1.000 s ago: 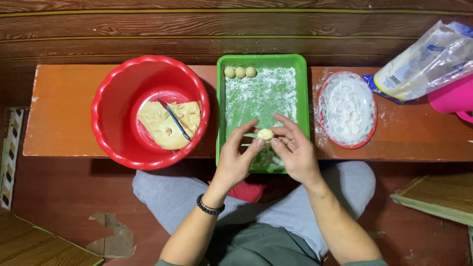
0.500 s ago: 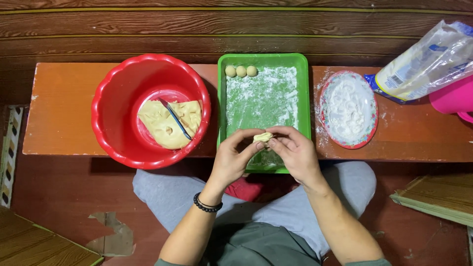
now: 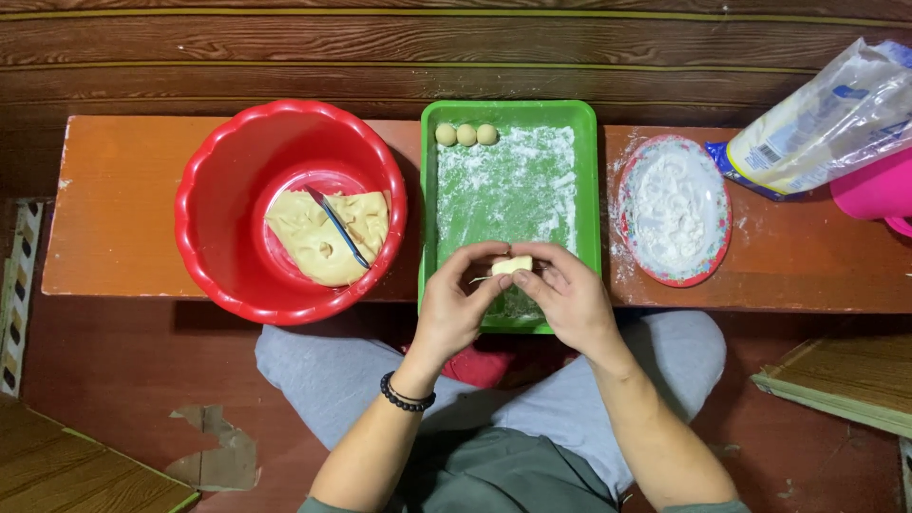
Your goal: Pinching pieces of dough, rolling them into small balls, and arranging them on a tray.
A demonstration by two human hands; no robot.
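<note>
Both hands hold one small piece of pale dough (image 3: 513,265) between them, pinched at the fingertips. The left hand (image 3: 459,302) closes on it from the left with thumb and forefinger; the right hand (image 3: 567,299) closes on it from the right, fingers curled around its far side. Neither grip is wide: the fingers are drawn in tight on the piece. The piece sits above the near end of the green tray (image 3: 589,228), over its floured floor; whether it touches the tray cannot be told.

The green tray lies on an orange bench (image 3: 123,199), its floor dusted with white flour. Three small dough balls (image 3: 465,134) stand in a row, touching, in the tray's far left corner, well apart from the hands.

Left of the tray, just beside it, stands a red basin (image 3: 218,152). In it lies a flat mass of yellow dough (image 3: 304,237) with a dark-handled utensil (image 3: 337,228) resting across it.

Right of the tray sits a round plate (image 3: 722,237) heaped with white flour. Beyond it lies a clear plastic bag (image 3: 826,119), and a pink vessel (image 3: 879,190) shows at the right edge.

A dark beaded bracelet (image 3: 407,395) circles the left wrist. The person sits cross-legged in grey trousers (image 3: 323,380).
</note>
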